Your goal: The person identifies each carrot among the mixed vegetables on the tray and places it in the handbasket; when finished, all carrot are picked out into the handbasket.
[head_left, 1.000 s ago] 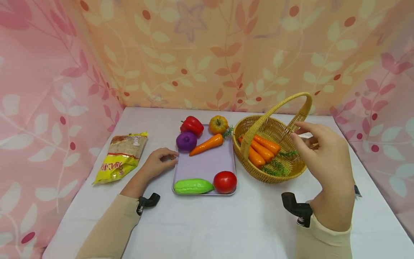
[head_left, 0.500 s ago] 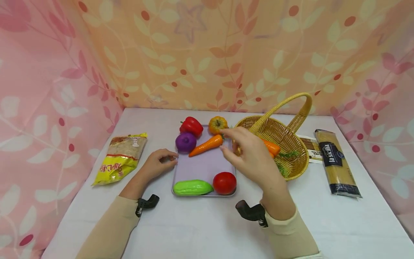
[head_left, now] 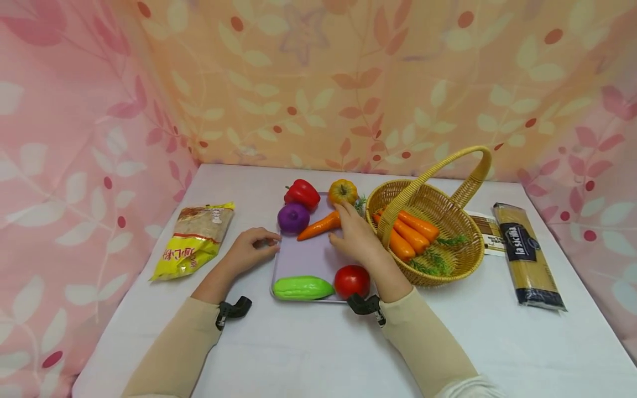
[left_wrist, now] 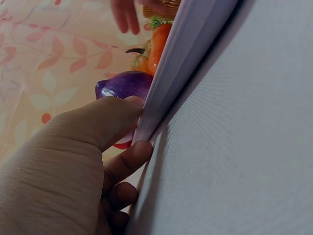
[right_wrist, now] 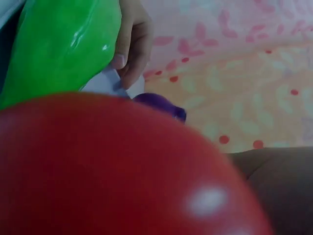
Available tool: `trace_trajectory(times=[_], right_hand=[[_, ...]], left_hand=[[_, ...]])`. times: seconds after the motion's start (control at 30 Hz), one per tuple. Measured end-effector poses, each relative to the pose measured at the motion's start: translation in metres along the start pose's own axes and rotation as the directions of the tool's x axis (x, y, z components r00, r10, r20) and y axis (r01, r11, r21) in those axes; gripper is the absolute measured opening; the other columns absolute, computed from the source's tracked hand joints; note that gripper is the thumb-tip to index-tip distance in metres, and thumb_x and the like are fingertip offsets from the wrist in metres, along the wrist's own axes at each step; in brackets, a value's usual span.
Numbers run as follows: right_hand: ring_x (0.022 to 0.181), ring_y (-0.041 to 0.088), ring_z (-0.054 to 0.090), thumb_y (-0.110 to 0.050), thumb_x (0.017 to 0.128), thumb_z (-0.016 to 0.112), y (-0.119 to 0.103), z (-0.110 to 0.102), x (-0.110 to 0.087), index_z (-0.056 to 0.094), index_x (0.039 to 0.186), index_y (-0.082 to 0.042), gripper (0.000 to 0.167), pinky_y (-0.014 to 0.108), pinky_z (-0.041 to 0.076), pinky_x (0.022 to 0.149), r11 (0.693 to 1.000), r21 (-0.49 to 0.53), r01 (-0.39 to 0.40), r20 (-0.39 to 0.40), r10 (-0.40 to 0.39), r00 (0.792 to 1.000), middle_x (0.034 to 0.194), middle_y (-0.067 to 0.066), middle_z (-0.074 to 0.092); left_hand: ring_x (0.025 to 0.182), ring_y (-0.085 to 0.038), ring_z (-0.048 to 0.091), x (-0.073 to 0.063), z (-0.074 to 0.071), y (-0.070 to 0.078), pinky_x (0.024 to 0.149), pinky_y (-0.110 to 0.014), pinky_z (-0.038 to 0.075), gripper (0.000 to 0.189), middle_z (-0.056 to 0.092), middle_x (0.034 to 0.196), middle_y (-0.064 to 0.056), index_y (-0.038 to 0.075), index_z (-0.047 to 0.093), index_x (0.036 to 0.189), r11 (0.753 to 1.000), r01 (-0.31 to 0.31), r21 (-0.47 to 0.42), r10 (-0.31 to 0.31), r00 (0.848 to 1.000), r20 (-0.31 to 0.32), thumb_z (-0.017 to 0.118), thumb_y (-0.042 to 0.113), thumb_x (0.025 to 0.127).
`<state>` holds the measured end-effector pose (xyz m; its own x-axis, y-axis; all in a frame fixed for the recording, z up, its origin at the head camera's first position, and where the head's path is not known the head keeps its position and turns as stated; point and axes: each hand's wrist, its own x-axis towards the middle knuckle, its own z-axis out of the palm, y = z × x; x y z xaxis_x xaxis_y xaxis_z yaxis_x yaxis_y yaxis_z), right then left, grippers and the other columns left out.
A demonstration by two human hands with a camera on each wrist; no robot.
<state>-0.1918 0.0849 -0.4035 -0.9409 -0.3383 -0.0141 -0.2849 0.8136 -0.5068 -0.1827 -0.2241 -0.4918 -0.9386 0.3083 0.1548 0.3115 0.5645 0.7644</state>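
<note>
At the left rim of the lilac tray [head_left: 293,260], my left hand [head_left: 249,251] pinches the edge between thumb and index finger, as the left wrist view shows. My right hand [head_left: 357,235] hovers over the thick end of an orange carrot [head_left: 318,225] lying on the tray, its thumb and fingers spread to either side. Fingers of that hand hang above the carrot in the left wrist view. A red tomato [right_wrist: 112,166] fills much of the right wrist view and hides the right fingers there. Beside it lies a long green vegetable [head_left: 303,288].
A red bell pepper [head_left: 302,194], a round purple vegetable [head_left: 293,219] and a small orange pumpkin [head_left: 343,192] sit at the tray's far end. Right of it stands a wicker basket [head_left: 470,265] with carrots inside. Food packs lie outside: a yellow bag [head_left: 194,240] and spaghetti [head_left: 530,257].
My right hand has moved left from the basket's right side, across the basket, to above the carrot on the tray. The left hand has stayed at the tray's rim.
</note>
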Motion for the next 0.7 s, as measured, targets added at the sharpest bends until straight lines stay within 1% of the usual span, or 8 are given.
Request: trace_trajectory(times=[0.1, 0.2, 0.33, 0.47, 0.53, 0.6, 0.7], right_hand=[[0.143, 0.043, 0.039, -0.026, 0.093, 0.073, 0.005, 0.006, 0.003, 0.031, 0.158, 0.0, 0.082, 0.056, 0.031, 0.115, 0.999, -0.019, -0.049, 0.041, 0.049, 0.998, 0.164, 0.022, 0.025], [0.136, 0.042, 0.045, -0.026, 0.093, 0.074, 0.005, 0.008, 0.003, 0.031, 0.158, -0.001, 0.082, 0.054, 0.036, 0.112, 0.997, -0.017, -0.077, 0.055, 0.078, 0.995, 0.16, 0.023, 0.027], [0.122, 0.04, 0.054, -0.023, 0.092, 0.076, 0.004, 0.006, -0.001, 0.041, 0.155, -0.003, 0.075, 0.052, 0.044, 0.106, 0.996, -0.048, -0.077, 0.052, 0.08, 0.995, 0.147, 0.026, 0.038], [0.104, 0.036, 0.06, -0.02, 0.09, 0.079, -0.001, 0.006, -0.006, 0.054, 0.147, -0.009, 0.063, 0.049, 0.051, 0.096, 0.993, -0.106, -0.056, 0.063, 0.063, 0.996, 0.133, 0.023, 0.047], [0.101, 0.035, 0.061, -0.018, 0.089, 0.081, -0.003, 0.007, -0.007, 0.059, 0.141, -0.01, 0.057, 0.048, 0.051, 0.094, 0.992, -0.119, -0.03, 0.061, 0.038, 0.997, 0.132, 0.02, 0.048], [0.103, 0.033, 0.062, -0.017, 0.088, 0.081, -0.005, 0.009, -0.009, 0.062, 0.136, -0.009, 0.052, 0.046, 0.05, 0.096, 0.993, -0.122, 0.001, 0.068, 0.007, 0.998, 0.131, 0.017, 0.051], [0.107, 0.029, 0.062, -0.018, 0.088, 0.082, -0.006, 0.012, -0.01, 0.064, 0.131, -0.008, 0.048, 0.044, 0.049, 0.099, 0.993, -0.115, 0.034, 0.085, -0.024, 0.996, 0.129, 0.012, 0.061]], left_hand=[[0.092, -0.019, 0.055, 0.0, 0.0, 0.001, 0.083, -0.036, 0.044, 0.022, 0.068, 0.094, 0.007, 0.019, 0.078, 0.114, 1.0, 0.012, 0.003, -0.012, 1.0, 0.005, 0.079, 0.019, 0.092], [0.092, -0.02, 0.055, -0.001, -0.001, 0.002, 0.083, -0.037, 0.045, 0.022, 0.067, 0.095, 0.006, 0.02, 0.078, 0.114, 1.0, 0.018, 0.008, -0.018, 1.0, 0.006, 0.079, 0.02, 0.093], [0.092, -0.02, 0.055, 0.0, -0.001, 0.003, 0.084, -0.038, 0.045, 0.022, 0.068, 0.096, 0.006, 0.02, 0.078, 0.114, 1.0, 0.025, 0.01, -0.025, 1.0, 0.007, 0.078, 0.02, 0.093], [0.094, -0.02, 0.056, 0.001, 0.0, 0.002, 0.086, -0.038, 0.046, 0.021, 0.067, 0.096, 0.006, 0.02, 0.078, 0.114, 0.999, 0.031, 0.013, -0.031, 0.999, 0.006, 0.078, 0.021, 0.093], [0.095, -0.019, 0.056, 0.0, 0.0, 0.003, 0.087, -0.038, 0.046, 0.022, 0.067, 0.096, 0.006, 0.02, 0.078, 0.115, 0.999, 0.03, 0.013, -0.03, 1.0, 0.007, 0.078, 0.021, 0.093], [0.095, -0.02, 0.056, 0.0, -0.001, 0.003, 0.087, -0.039, 0.046, 0.022, 0.067, 0.095, 0.006, 0.019, 0.078, 0.115, 0.999, 0.032, 0.006, -0.032, 0.999, 0.007, 0.078, 0.021, 0.093], [0.095, -0.02, 0.056, 0.0, 0.0, 0.003, 0.087, -0.039, 0.046, 0.023, 0.068, 0.095, 0.005, 0.019, 0.078, 0.115, 0.999, 0.032, 0.001, -0.032, 0.999, 0.011, 0.079, 0.021, 0.093]])
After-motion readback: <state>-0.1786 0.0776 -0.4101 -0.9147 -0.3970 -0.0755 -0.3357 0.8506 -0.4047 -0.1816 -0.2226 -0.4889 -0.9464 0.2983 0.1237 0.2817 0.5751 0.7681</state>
